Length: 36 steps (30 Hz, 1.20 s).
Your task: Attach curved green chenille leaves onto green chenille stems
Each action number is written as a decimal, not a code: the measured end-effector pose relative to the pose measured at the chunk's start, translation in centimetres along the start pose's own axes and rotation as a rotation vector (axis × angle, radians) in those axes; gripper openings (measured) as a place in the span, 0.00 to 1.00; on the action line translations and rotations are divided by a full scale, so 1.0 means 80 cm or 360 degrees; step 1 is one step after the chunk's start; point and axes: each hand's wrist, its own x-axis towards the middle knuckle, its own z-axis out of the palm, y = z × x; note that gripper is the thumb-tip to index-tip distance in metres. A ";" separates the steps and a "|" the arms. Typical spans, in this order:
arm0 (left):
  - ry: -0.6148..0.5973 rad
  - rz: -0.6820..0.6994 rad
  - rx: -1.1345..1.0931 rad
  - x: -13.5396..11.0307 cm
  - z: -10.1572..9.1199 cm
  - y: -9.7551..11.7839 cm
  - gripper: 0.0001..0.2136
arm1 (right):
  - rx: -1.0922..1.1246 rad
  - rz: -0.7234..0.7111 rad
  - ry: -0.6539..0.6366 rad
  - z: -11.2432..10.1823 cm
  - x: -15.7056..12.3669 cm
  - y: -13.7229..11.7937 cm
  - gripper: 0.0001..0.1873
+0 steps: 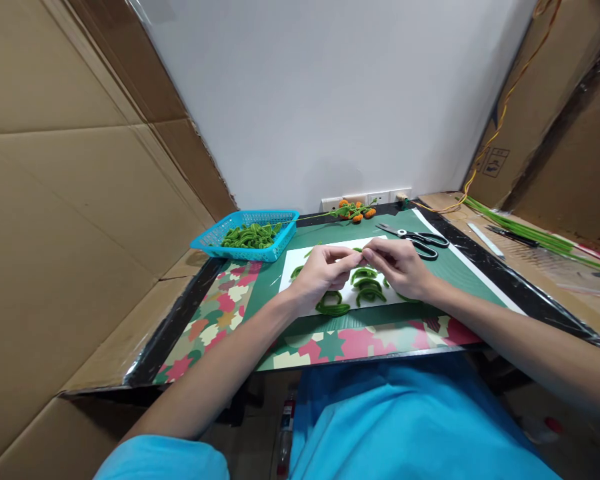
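My left hand (pixel 321 269) and my right hand (pixel 399 265) meet above a white sheet (pixel 293 265), fingers pinched together on a small green pipe-cleaner piece (pixel 359 251) held between them. Several bent green pipe-cleaner loops (pixel 367 288) lie on the sheet just under my hands, and one larger loop (pixel 333 307) rests at the sheet's near edge.
A blue basket (pixel 215 241) with green bent pieces stands at the left back. Black scissors (pixel 420 238) lie at the right back on the green mat (pixel 455 267). An orange and green flower piece (pixel 354 211) sits by the wall. Long green stems (pixel 530 233) lie at right. Cardboard walls flank both sides.
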 end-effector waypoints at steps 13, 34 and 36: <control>0.0302 0.1196 0.2014 -0.005 -0.012 0.027 0.13 | 0.0970 0.0551 0.0020 0.013 0.007 0.004 0.24; 0.0147 0.0878 0.1229 -0.004 -0.008 0.013 0.19 | 0.0530 0.0320 -0.0064 0.001 0.001 0.001 0.20; 0.0182 0.1196 0.1683 -0.005 -0.010 0.012 0.17 | 0.0781 0.0429 -0.0072 0.006 0.003 0.005 0.21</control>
